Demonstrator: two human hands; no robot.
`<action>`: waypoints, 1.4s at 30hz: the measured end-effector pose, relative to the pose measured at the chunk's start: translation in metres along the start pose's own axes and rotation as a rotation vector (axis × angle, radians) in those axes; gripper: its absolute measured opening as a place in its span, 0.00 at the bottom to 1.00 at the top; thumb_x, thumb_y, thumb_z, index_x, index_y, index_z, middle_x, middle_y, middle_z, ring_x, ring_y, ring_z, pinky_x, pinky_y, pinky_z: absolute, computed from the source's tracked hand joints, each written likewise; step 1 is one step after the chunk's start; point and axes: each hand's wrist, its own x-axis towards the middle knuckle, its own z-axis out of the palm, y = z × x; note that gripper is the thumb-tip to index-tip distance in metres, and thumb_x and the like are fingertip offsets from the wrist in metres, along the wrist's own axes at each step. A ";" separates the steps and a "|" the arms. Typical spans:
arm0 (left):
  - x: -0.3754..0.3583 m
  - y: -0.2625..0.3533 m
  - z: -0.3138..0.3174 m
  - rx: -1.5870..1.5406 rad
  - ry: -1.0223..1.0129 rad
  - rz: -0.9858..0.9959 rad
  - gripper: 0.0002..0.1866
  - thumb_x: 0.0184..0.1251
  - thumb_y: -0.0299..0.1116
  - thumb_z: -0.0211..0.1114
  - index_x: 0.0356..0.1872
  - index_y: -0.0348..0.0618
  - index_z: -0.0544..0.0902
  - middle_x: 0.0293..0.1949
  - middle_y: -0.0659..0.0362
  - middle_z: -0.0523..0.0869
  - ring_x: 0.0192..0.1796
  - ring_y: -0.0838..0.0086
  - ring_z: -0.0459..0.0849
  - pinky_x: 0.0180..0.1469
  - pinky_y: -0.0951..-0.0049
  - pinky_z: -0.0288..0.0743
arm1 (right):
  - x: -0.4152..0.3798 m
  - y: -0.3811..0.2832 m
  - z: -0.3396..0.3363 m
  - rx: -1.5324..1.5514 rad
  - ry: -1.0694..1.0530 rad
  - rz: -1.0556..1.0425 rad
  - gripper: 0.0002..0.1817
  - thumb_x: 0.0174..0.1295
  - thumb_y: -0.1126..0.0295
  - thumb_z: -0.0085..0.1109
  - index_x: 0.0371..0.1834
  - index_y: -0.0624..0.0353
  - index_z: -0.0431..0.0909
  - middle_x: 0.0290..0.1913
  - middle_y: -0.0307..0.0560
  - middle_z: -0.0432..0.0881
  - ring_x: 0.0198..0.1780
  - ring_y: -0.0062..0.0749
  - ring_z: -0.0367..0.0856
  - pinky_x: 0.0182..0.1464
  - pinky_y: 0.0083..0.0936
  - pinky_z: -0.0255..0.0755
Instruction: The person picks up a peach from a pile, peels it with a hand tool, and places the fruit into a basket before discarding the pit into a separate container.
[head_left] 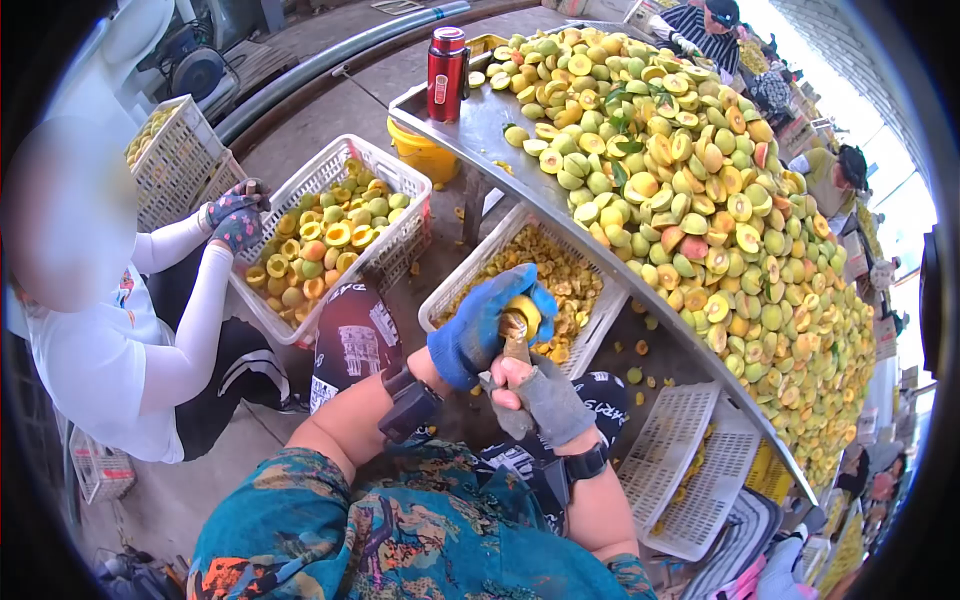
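Observation:
My left hand (480, 332), in a blue glove, is closed around a yellow peach (524, 314) above the crate in front of me. My right hand (548, 400), in a worn grey glove with bare fingertips showing, is closed on a small hand tool (516, 345) pressed up against the peach. The tool's exact kind is mostly hidden by the fingers and the fruit. Below both hands, a white crate (440, 300) holds many small yellow-brown fruit scraps (560, 285).
A metal table (520, 180) on my right bears a big heap of cut peaches (690, 170) and a red flask (447, 75). Left stand a crate of peaches (375, 150) and a seated co-worker (110, 350). A yellow bucket (425, 155) and white crates (670, 450) are near the table.

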 end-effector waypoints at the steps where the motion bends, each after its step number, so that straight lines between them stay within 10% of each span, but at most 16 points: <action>1: 0.003 -0.008 0.000 -0.188 0.159 -0.035 0.21 0.72 0.49 0.55 0.34 0.38 0.82 0.30 0.55 0.84 0.31 0.69 0.82 0.39 0.70 0.76 | 0.005 0.005 -0.007 -0.199 0.089 -0.066 0.18 0.66 0.52 0.56 0.33 0.56 0.72 0.21 0.32 0.71 0.21 0.16 0.66 0.24 0.17 0.61; 5: 0.017 -0.019 -0.027 -0.254 0.299 -0.179 0.24 0.74 0.53 0.50 0.42 0.39 0.78 0.30 0.53 0.82 0.27 0.68 0.80 0.29 0.73 0.77 | 0.020 0.030 -0.028 -0.675 0.264 -0.389 0.22 0.67 0.47 0.54 0.34 0.57 0.73 0.21 0.33 0.71 0.20 0.15 0.68 0.22 0.16 0.63; 11: 0.003 -0.025 -0.062 0.553 0.190 0.091 0.23 0.75 0.53 0.49 0.56 0.47 0.75 0.42 0.63 0.79 0.40 0.76 0.81 0.38 0.78 0.79 | 0.030 0.029 -0.055 0.085 0.499 -0.296 0.28 0.68 0.41 0.47 0.28 0.57 0.76 0.19 0.37 0.72 0.17 0.22 0.71 0.22 0.19 0.65; 15: -0.003 -0.020 -0.068 -0.326 0.280 -0.260 0.30 0.60 0.22 0.69 0.63 0.43 0.68 0.53 0.59 0.74 0.50 0.73 0.78 0.47 0.71 0.80 | 0.042 0.033 -0.062 0.054 0.681 -0.237 0.26 0.71 0.44 0.42 0.30 0.57 0.73 0.22 0.38 0.73 0.23 0.24 0.73 0.27 0.21 0.68; 17: -0.006 -0.024 -0.061 0.423 0.255 -0.077 0.29 0.59 0.22 0.69 0.62 0.45 0.69 0.53 0.59 0.73 0.52 0.73 0.78 0.47 0.72 0.80 | 0.042 0.036 -0.047 -0.302 0.697 -0.474 0.24 0.71 0.47 0.45 0.37 0.60 0.76 0.25 0.41 0.74 0.26 0.26 0.73 0.29 0.24 0.68; 21: -0.002 -0.005 -0.029 0.312 0.416 -0.240 0.20 0.69 0.39 0.63 0.58 0.48 0.70 0.51 0.61 0.75 0.49 0.77 0.78 0.40 0.77 0.79 | 0.037 0.027 -0.037 -0.993 0.847 -0.605 0.16 0.69 0.56 0.52 0.38 0.59 0.73 0.30 0.56 0.76 0.32 0.57 0.77 0.34 0.41 0.71; 30: -0.011 0.009 -0.030 0.289 0.325 -0.349 0.15 0.70 0.46 0.60 0.48 0.50 0.72 0.33 0.66 0.75 0.32 0.81 0.76 0.31 0.81 0.71 | 0.060 0.047 -0.057 -1.143 0.973 -0.461 0.17 0.66 0.54 0.56 0.38 0.59 0.74 0.34 0.53 0.80 0.37 0.55 0.80 0.37 0.44 0.73; 33: -0.024 0.036 -0.046 0.799 0.312 0.036 0.12 0.66 0.37 0.66 0.42 0.45 0.74 0.33 0.64 0.75 0.31 0.81 0.76 0.32 0.78 0.71 | 0.069 0.067 -0.093 -1.102 0.978 -0.397 0.20 0.68 0.50 0.51 0.40 0.58 0.76 0.37 0.56 0.81 0.39 0.57 0.80 0.41 0.47 0.73; 35: -0.031 0.075 -0.063 1.623 0.760 0.052 0.14 0.60 0.35 0.70 0.39 0.41 0.75 0.33 0.58 0.76 0.36 0.70 0.78 0.33 0.68 0.74 | 0.067 0.076 -0.101 -1.088 1.014 -0.223 0.22 0.68 0.47 0.49 0.41 0.57 0.77 0.36 0.59 0.80 0.39 0.59 0.79 0.42 0.48 0.72; 36: -0.039 0.088 -0.093 2.226 0.716 0.307 0.17 0.57 0.40 0.72 0.42 0.41 0.79 0.42 0.49 0.81 0.45 0.57 0.81 0.42 0.63 0.77 | 0.068 0.077 -0.103 -1.027 1.002 -0.189 0.25 0.68 0.44 0.47 0.42 0.58 0.77 0.36 0.62 0.81 0.41 0.61 0.79 0.43 0.49 0.72; 37: -0.042 0.109 -0.102 2.456 0.650 0.072 0.21 0.56 0.43 0.72 0.49 0.44 0.82 0.56 0.42 0.78 0.55 0.49 0.79 0.54 0.61 0.75 | 0.070 0.077 -0.103 -1.012 1.010 -0.198 0.25 0.68 0.44 0.47 0.42 0.58 0.77 0.36 0.62 0.81 0.41 0.61 0.79 0.43 0.49 0.72; 40: -0.011 0.122 -0.083 2.456 0.542 -0.065 0.25 0.57 0.43 0.72 0.56 0.48 0.80 0.63 0.42 0.73 0.63 0.50 0.74 0.63 0.61 0.70 | 0.080 0.083 -0.110 -0.872 0.870 -0.190 0.27 0.68 0.44 0.46 0.46 0.60 0.78 0.39 0.65 0.82 0.44 0.62 0.80 0.46 0.46 0.73; 42: 0.036 0.104 -0.072 2.017 0.326 0.215 0.23 0.60 0.42 0.69 0.56 0.46 0.80 0.62 0.46 0.74 0.62 0.53 0.75 0.63 0.61 0.69 | 0.085 0.084 -0.113 -0.785 0.838 -0.205 0.27 0.68 0.44 0.46 0.47 0.60 0.78 0.39 0.65 0.82 0.44 0.62 0.80 0.46 0.46 0.73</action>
